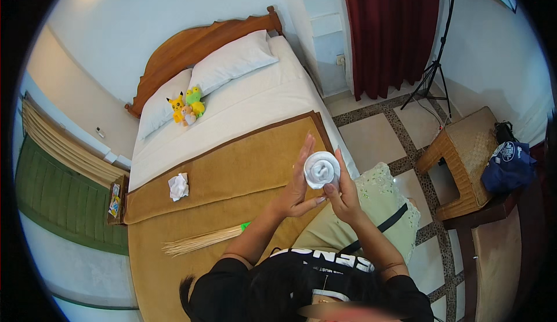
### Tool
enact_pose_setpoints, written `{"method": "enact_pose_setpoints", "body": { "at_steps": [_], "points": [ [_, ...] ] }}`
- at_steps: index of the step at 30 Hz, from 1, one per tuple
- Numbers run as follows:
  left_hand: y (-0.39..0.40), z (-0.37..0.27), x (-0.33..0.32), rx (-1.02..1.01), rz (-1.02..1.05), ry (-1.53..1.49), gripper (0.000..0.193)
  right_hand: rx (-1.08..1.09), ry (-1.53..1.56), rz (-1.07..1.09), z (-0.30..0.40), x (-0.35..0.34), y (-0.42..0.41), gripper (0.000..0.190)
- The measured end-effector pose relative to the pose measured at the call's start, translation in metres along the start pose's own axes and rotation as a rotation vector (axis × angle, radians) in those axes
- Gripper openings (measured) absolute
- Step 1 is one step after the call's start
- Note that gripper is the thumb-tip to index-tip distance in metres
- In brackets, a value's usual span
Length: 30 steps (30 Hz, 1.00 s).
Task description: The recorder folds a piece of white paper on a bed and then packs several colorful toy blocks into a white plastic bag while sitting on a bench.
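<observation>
A white cloth rolled into a tight spiral [322, 169] is held between my two hands, its coiled end facing up. My left hand [299, 191] lies along the left side of the roll with its fingers straight and its thumb below it. On the other side, my right hand [347, 193] grips the roll, with its thumb at the lower edge. Both hands are above the brown blanket [243, 165] on the bed. A bundle of thin sticks with a green band [209, 239] lies on the blanket, left of my forearms. Farther left rests a crumpled white cloth or tissue [178, 187].
Several plush toys [187, 106] lean by the white pillows [235, 61] near the wooden headboard [204, 39]. To the right stand a wicker piece of furniture [465, 156], a blue bag [509, 167] and a black tripod stand [435, 63]. Pale green fabric [370, 196] covers my lap.
</observation>
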<state>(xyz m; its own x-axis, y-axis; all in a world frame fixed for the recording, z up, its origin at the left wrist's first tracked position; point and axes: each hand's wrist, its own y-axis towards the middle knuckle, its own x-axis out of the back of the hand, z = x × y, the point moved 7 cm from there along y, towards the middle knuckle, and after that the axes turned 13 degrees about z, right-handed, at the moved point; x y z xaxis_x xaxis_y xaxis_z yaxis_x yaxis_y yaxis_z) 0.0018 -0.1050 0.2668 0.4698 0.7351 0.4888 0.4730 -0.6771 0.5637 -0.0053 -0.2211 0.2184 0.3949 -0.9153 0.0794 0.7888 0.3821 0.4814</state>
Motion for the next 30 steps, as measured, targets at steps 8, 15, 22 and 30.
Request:
{"method": "enact_pose_setpoints", "body": {
  "at_steps": [8, 15, 22, 30],
  "points": [
    [0.006, -0.005, -0.003, 0.091, 0.166, 0.162, 0.102, -0.057, 0.269, -0.011, -0.005, 0.005, 0.0, 0.065],
    [0.015, -0.004, 0.014, 0.007, 0.179, 0.301, 0.081, -0.23, 0.651, 0.101, -0.019, 0.003, -0.002, 0.044],
    [0.017, 0.023, 0.005, 0.161, -0.017, 0.025, 0.053, -0.314, 1.005, 0.151, -0.037, -0.017, -0.009, 0.041],
    [-0.001, 0.069, -0.002, 0.494, -0.299, -0.254, 0.036, -0.333, 0.818, -0.247, -0.031, 0.007, -0.006, 0.049]
  ]
}}
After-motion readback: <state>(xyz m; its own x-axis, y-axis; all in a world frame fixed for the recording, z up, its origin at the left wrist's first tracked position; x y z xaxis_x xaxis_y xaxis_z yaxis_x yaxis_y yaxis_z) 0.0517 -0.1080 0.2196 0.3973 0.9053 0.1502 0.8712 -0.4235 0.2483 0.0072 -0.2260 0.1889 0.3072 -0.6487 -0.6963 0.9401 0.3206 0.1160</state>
